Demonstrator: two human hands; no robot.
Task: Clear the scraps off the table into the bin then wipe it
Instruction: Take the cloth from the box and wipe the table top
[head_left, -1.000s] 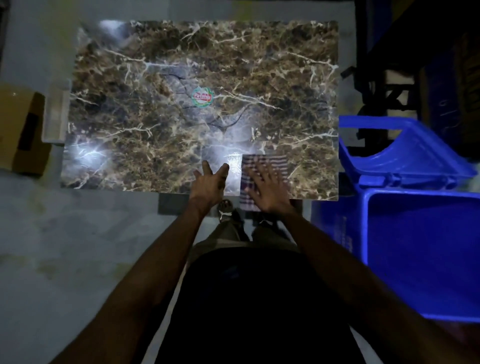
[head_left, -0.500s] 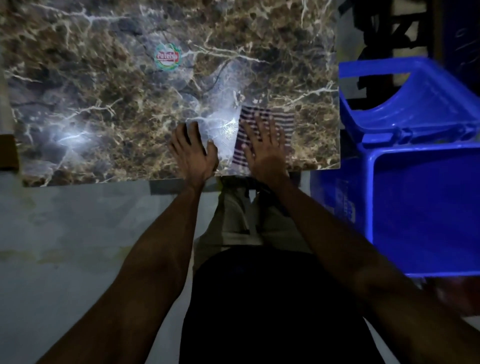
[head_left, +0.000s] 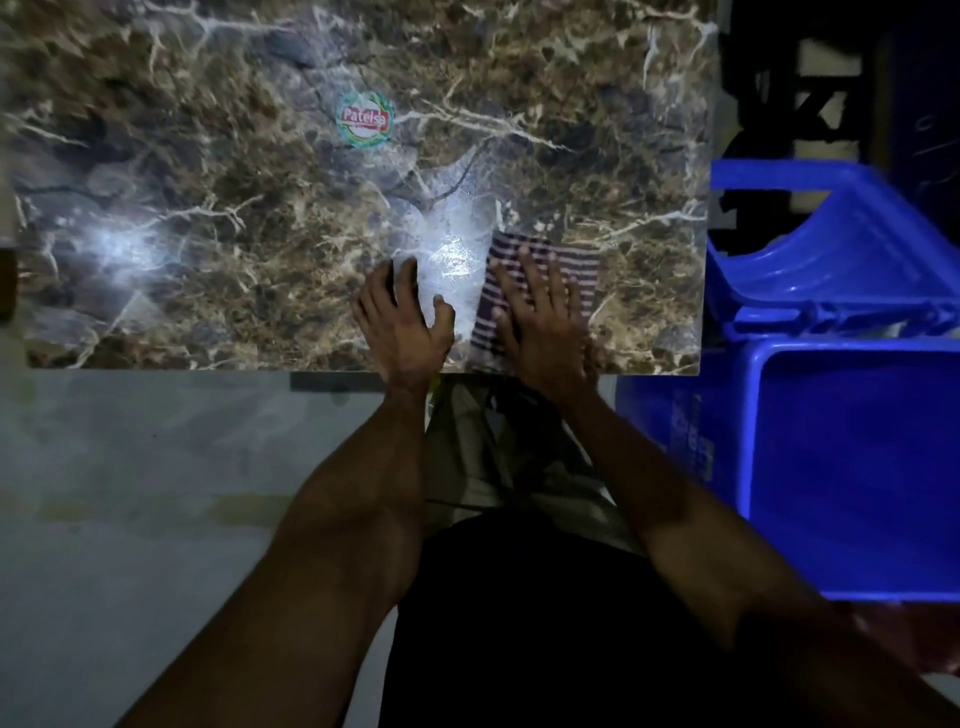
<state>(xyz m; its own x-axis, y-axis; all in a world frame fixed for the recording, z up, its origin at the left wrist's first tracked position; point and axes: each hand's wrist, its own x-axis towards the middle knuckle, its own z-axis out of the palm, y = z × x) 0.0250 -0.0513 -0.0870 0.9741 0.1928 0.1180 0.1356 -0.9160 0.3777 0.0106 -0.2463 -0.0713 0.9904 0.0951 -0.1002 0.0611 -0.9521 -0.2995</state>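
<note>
Hands: 2, both at the surface's (head_left: 208, 291) near edge. Right hand (head_left: 540, 317) presses flat, fingers spread, on 1 striped cloth (head_left: 576, 265), its long axis running away from the person. Left hand (head_left: 402, 322) rests beside it, fingers loosely bent, holding nothing. 1 sticker (head_left: 365, 119) lies farther in; 1 bin (head_left: 852, 457) stands right.

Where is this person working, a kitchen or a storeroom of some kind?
Hard to say; probably a dim back room or utility space. A marble-patterned table, a large blue bin beside it and a bare concrete floor suggest that.
</note>
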